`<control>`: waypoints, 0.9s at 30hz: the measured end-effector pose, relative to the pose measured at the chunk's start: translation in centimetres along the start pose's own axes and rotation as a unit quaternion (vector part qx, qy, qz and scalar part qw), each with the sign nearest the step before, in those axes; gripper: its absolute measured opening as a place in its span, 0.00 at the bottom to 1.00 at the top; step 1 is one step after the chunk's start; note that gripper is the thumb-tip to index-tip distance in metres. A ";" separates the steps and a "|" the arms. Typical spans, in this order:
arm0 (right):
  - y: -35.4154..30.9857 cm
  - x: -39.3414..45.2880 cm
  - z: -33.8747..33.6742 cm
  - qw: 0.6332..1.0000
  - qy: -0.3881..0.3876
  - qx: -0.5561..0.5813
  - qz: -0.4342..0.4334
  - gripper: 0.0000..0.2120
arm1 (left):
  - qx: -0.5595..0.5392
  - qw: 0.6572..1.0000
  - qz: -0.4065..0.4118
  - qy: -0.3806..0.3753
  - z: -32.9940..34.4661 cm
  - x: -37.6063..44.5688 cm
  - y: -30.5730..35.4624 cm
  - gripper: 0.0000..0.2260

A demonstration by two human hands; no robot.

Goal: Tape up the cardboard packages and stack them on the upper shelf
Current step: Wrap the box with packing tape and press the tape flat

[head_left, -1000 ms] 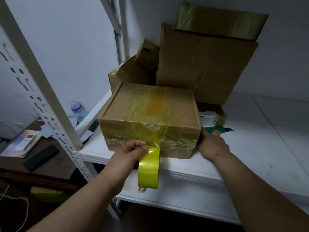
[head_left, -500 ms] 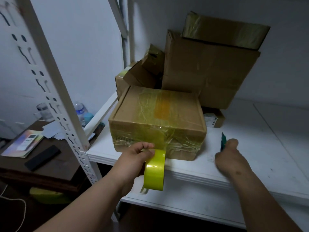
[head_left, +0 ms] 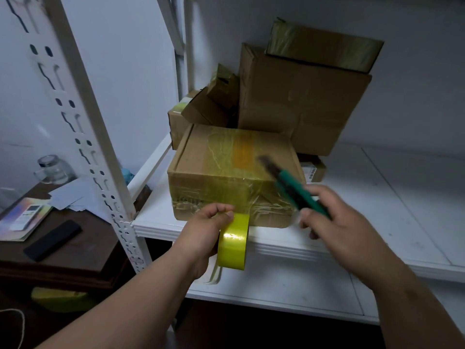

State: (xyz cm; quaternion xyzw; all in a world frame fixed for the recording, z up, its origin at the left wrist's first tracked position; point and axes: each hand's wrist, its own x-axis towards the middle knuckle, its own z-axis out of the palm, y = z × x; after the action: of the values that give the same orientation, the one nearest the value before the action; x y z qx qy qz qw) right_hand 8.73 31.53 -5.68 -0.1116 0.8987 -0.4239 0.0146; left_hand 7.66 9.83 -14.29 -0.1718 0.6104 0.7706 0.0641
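Note:
A cardboard box [head_left: 214,157] wrapped in yellowish clear tape sits at the front left of the white shelf [head_left: 402,217]. My left hand [head_left: 201,230] grips a yellow tape roll [head_left: 232,244] hanging below the shelf's front edge, its strip still joined to the box's front face. My right hand [head_left: 334,220] holds a green utility knife [head_left: 292,185] in the air in front of the box's right corner, blade end pointing up and left over the box.
Behind the box stand a large cardboard carton [head_left: 302,102] with a taped parcel [head_left: 324,45] on top, and smaller boxes [head_left: 201,109] to the left. A perforated white post [head_left: 83,117] rises at left. A dark table [head_left: 63,243] holds a phone, papers and a glass jar.
My right hand picked the green knife up off the shelf and swung it left toward the box. My left hand kept hold of the tape roll at the box's front.

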 end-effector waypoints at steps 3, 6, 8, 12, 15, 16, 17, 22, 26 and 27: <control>-1.4 -0.2 0.6 0.971 -0.067 -0.213 -0.088 0.14 | 0.002 1.000 0.000 0.008 -0.1 -0.1 0.0 0.06; -2.2 0.0 0.7 0.934 -0.050 -0.330 -0.131 0.20 | -0.002 1.000 0.003 0.013 0.0 -0.2 -0.1 0.06; -2.6 0.0 0.6 0.922 -0.041 -0.361 -0.132 0.22 | -0.003 1.000 0.011 0.024 0.1 -0.2 -0.3 0.06; -3.2 0.3 0.3 0.913 -0.021 -0.386 -0.128 0.23 | -0.007 0.998 0.034 0.057 0.4 -0.1 -0.8 0.05; -3.2 0.6 0.5 0.913 -0.025 -0.386 -0.133 0.23 | -0.002 0.996 0.048 0.070 0.6 -0.2 -0.9 0.04; -3.2 0.7 0.6 0.912 -0.029 -0.386 -0.134 0.22 | 0.000 0.996 0.049 0.073 0.7 -0.2 -0.9 0.04; -3.2 0.8 0.6 0.912 -0.032 -0.386 -0.134 0.22 | -0.001 0.996 0.048 0.074 0.7 -0.2 -0.9 0.04; -3.1 0.9 0.6 0.914 -0.043 -0.381 -0.134 0.22 | 0.005 0.997 0.044 0.069 0.7 -0.1 -0.8 0.04; -3.0 1.1 0.8 0.913 -0.049 -0.383 -0.135 0.21 | 0.010 0.996 0.050 0.073 0.7 -0.2 -0.6 0.04; -3.0 1.1 0.9 0.912 -0.049 -0.383 -0.135 0.21 | 0.011 0.996 0.056 0.074 0.8 -0.2 -0.6 0.04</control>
State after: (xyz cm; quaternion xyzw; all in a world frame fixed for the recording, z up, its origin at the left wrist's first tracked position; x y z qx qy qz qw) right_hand 8.31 28.77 -3.87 -0.2492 0.9667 -0.0388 -0.0423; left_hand 7.85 10.75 -14.66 -0.1937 0.6306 0.7512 -0.0227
